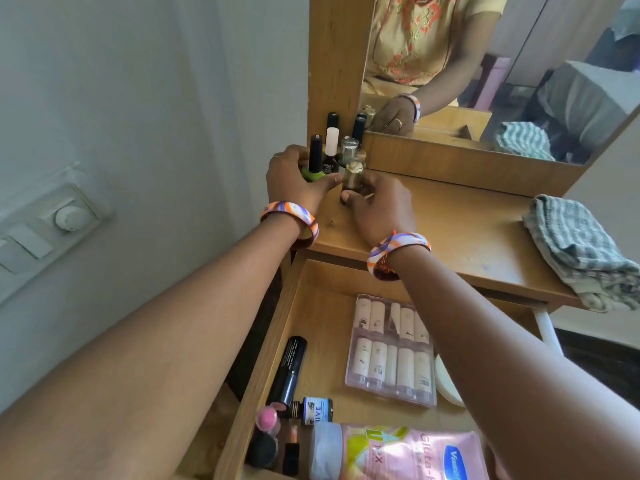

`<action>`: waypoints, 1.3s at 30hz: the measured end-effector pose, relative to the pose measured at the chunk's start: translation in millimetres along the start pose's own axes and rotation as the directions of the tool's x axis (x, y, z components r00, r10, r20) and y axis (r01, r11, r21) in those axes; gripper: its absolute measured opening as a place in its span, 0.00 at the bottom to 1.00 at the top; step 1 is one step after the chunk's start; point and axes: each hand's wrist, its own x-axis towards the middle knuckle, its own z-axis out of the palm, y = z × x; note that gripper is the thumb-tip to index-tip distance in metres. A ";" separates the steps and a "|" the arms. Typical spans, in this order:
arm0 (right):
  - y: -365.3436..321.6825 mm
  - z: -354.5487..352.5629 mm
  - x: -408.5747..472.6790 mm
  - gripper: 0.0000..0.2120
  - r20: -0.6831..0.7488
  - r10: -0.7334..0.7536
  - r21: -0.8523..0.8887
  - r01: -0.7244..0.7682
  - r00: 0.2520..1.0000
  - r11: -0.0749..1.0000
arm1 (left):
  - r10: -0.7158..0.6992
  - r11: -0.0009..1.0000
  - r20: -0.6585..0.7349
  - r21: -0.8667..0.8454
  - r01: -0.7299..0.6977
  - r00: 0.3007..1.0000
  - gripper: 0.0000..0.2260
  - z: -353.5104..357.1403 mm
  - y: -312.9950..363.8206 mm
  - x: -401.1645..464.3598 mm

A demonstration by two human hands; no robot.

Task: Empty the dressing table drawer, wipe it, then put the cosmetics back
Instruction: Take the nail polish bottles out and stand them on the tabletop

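My left hand [294,176] curls round a green nail polish bottle [313,173] with a black cap at the back left corner of the dressing table top [467,230]. My right hand [377,206] pinches a small clear bottle [353,176] with a round clear cap just beside it. Behind them stand several more polish bottles [332,147] against the mirror frame. Below, the open drawer [311,306] holds a clear case of small tubes [393,351], a black tube [291,368], a small blue-labelled jar [317,410], a pink lotion pouch [408,452] and lipsticks [273,441].
A striped grey cloth [581,251] lies folded on the right end of the table top. The mirror [485,64] rises behind the table, with its wooden frame post [336,57] at left. A wall with a switch plate [52,223] stands close on the left.
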 end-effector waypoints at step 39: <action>5.3 2.2 -1.8 0.07 -0.106 0.065 0.138 -0.050 0.992 0.989 | -0.057 0.992 -0.082 0.107 0.065 0.995 0.08 10.9 -4.7 -2.4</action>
